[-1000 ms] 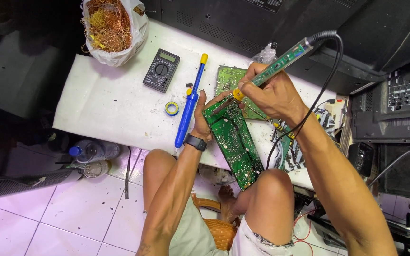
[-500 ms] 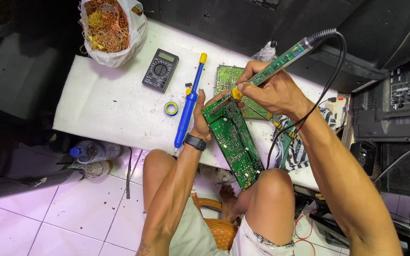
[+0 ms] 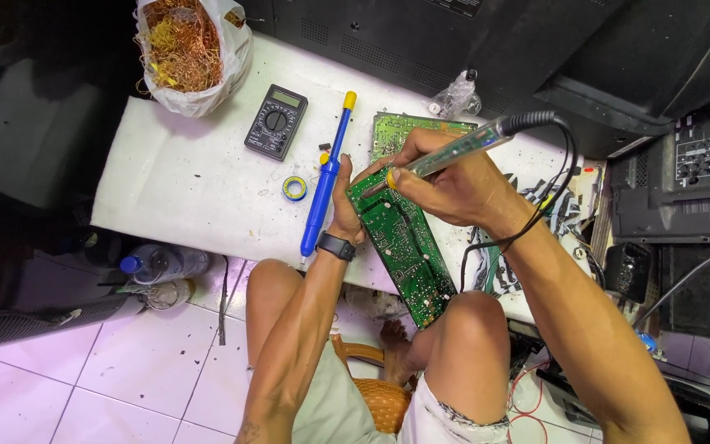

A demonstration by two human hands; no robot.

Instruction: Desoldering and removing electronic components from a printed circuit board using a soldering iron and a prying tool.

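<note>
While our left hand (image 3: 345, 215) grips the long green circuit board (image 3: 400, 242) | right-hand fingers (image 3: 421, 168) pinch the translucent-handled soldering iron (image 3: 454, 152), centre frame | we'd brace the board, tip steady.

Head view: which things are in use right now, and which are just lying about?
In use:
long green circuit board, steadied by left hand
soldering iron, in right hand

Lying about:
multimeter
blue desoldering pump
solder roll
bag of copper wire
second green board
</note>
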